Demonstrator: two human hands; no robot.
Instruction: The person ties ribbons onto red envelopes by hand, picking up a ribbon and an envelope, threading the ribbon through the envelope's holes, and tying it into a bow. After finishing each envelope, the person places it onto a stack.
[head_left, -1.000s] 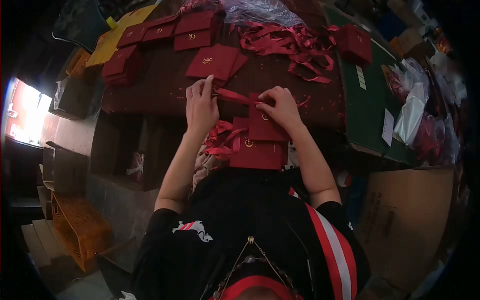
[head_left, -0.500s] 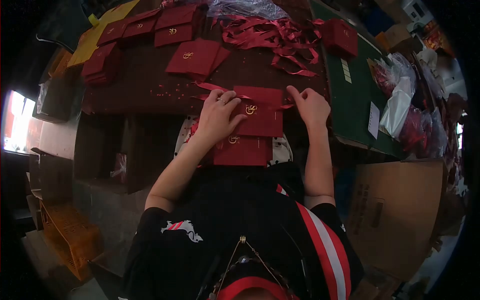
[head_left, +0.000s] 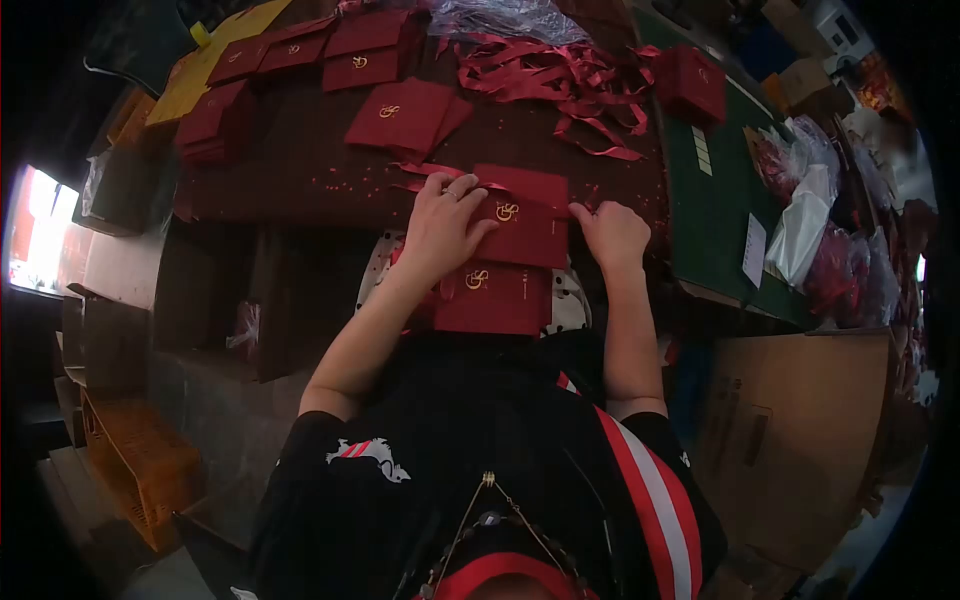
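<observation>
A dark red card pouch with a gold emblem lies at the table's front edge. My left hand rests over its left side, fingers bent on it and thumb held apart. A narrow red ribbon comes out on the left by those fingers. Just off the pouch's right edge, my right hand is closed in a pinch where the ribbon's other end was showing; the fingers mostly hide what is in it. Another red pouch with the same emblem lies below, over my lap.
Stacks of red pouches stand across the back left of the table. A heap of loose red ribbons lies behind, beside clear plastic. The green surface at right bears another stack. A cardboard box stands at lower right.
My right hand has turned, and its fingers have curled in tighter by the pouch's right edge. The ribbon end seen there before is now hidden. My left hand stays on the pouch.
</observation>
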